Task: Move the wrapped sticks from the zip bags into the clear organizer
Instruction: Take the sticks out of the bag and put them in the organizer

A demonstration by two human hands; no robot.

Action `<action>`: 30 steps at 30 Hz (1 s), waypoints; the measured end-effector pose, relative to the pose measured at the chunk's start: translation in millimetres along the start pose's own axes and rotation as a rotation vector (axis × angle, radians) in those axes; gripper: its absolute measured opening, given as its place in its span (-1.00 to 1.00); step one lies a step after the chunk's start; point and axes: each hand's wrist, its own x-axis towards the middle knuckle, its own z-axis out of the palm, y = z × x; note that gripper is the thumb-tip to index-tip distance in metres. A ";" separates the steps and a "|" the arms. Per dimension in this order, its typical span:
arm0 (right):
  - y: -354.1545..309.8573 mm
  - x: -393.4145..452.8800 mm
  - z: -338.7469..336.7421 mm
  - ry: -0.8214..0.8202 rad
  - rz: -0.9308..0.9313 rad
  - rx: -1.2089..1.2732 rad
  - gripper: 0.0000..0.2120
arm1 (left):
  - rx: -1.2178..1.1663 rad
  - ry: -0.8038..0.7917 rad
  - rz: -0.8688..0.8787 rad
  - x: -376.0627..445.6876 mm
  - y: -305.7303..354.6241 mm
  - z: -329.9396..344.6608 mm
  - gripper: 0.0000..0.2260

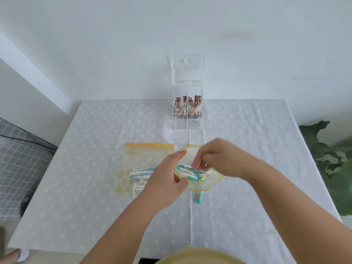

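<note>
Two yellow-rimmed zip bags lie mid-table. The left bag [142, 159] lies flat and holds several blue-and-white wrapped sticks [142, 171]. The right bag [206, 182] is held open; my left hand [165, 178] grips its near edge. My right hand [219, 159] reaches into its mouth, fingers pinched on the teal wrapped sticks [187, 172] inside. One teal stick [197, 197] lies loose on the cloth just below that bag. The clear organizer [187, 103] stands at the far table edge with its lid up and brown sticks in its rear compartments.
A white dotted tablecloth [95, 187] covers the table. A green leafy plant [331, 164] stands past the right edge. A grey checked surface [17, 155] lies to the left. The white wall is right behind the organizer.
</note>
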 end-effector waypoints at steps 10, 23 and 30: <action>57.8 81.6 71.6 -0.289 0.260 -0.833 -0.75 | 0.083 -0.078 0.063 -13.1 0.0 24.2 -0.32; 69.9 89.4 94.3 -0.093 0.254 -0.584 -0.64 | 0.077 -0.021 0.031 -14.3 -2.6 20.6 -0.39; 32.8 60.2 78.1 -0.138 0.221 -0.919 -0.77 | 0.051 0.019 -0.011 -10.8 -0.9 12.6 -0.37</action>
